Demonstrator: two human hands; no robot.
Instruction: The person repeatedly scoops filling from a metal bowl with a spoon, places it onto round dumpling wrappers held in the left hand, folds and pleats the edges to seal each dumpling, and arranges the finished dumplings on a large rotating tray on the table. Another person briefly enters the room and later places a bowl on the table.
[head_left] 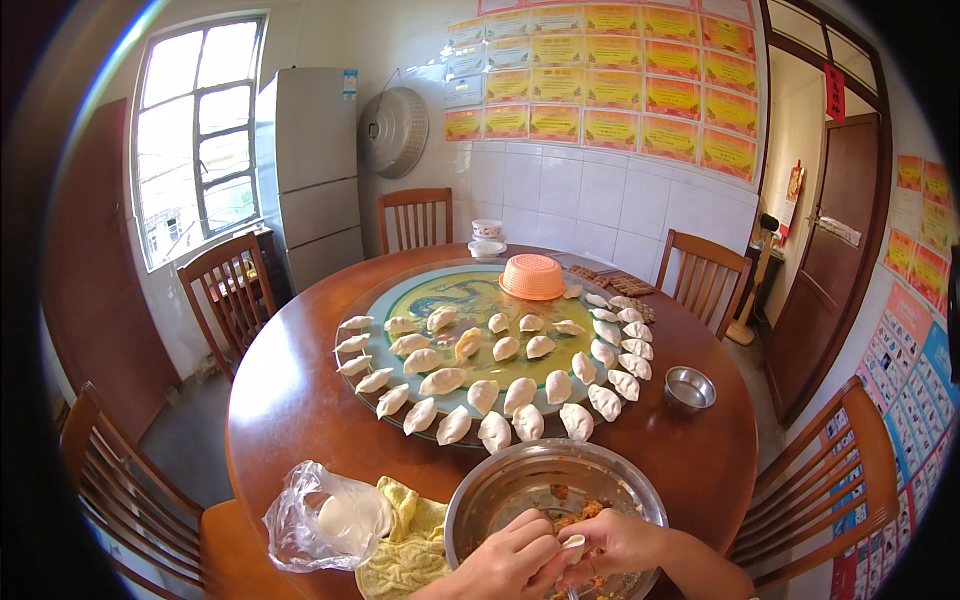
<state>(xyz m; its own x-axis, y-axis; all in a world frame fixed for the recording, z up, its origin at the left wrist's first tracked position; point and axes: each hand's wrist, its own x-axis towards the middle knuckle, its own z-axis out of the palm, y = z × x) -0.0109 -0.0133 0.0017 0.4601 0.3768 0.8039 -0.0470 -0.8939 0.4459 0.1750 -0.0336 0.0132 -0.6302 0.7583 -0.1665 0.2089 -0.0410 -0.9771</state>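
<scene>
Over a wide steel bowl [470, 490] with orange-brown filling [580, 512] in it, my left hand [515, 558] and my right hand [622, 545] meet. Their fingers are closed on a small pale dumpling [572, 543], of which only one end shows between them. Left of the bowl lies a folded yellow cloth [405, 545]. Beside it, a clear plastic bag [300, 515] holds round white dumpling wrappers [352, 518]. Many finished dumplings [520, 395] sit in curved rows on the glass turntable [455, 290] beyond the bowl.
An upturned orange plastic basket [531, 277] stands at the turntable's far side. Stacked bowls [487, 238], brown woven mats [632, 287] and a small metal bowl [690, 388] are on the round wooden table [290, 400]. Wooden chairs [830, 480] surround it; a fridge [315, 160] stands behind.
</scene>
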